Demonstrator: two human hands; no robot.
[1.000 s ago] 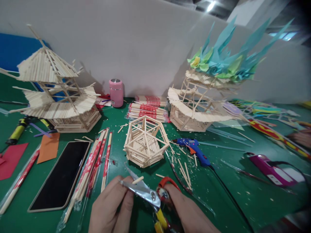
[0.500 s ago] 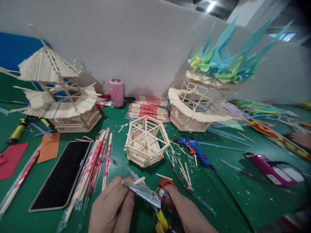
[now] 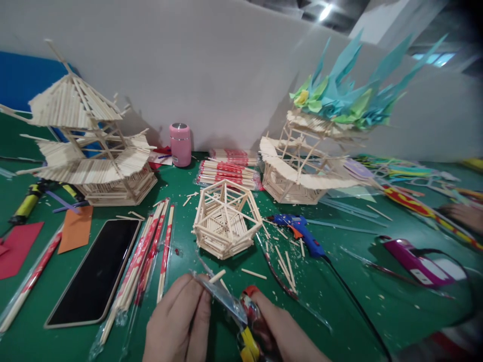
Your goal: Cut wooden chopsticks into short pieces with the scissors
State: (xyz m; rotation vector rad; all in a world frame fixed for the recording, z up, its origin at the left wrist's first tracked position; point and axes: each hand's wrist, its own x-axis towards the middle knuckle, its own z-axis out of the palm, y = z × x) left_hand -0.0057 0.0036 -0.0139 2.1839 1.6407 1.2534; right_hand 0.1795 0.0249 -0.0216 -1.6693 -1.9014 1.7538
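At the bottom centre my left hand (image 3: 175,322) is closed, pinching a short wooden stick (image 3: 218,276) whose pale end pokes out past the fingertips. My right hand (image 3: 281,327) is wrapped round the handles of a pair of scissors (image 3: 226,301) with yellow tape on them. The silver blades point left and lie across the stick, close to my left fingertips. Just beyond them stands a small open frame of glued wooden sticks (image 3: 226,246), with spokes across its top. A loose cut stick (image 3: 254,274) lies on the green table to its right.
Two stick pavilions, one bare (image 3: 94,171) and one topped with blue-green paper (image 3: 298,176), stand behind. A blue glue gun (image 3: 298,229), wrapped chopsticks (image 3: 141,256), a phone (image 3: 96,274), a pink flask (image 3: 180,146) and a purple power bank (image 3: 413,259) surround the work. Another person's hand (image 3: 460,213) shows right.
My left hand has shifted slightly to the right. The scissors have turned a little in my right hand, and their red handle loop shows less. The stick stays between the blades and my fingers.
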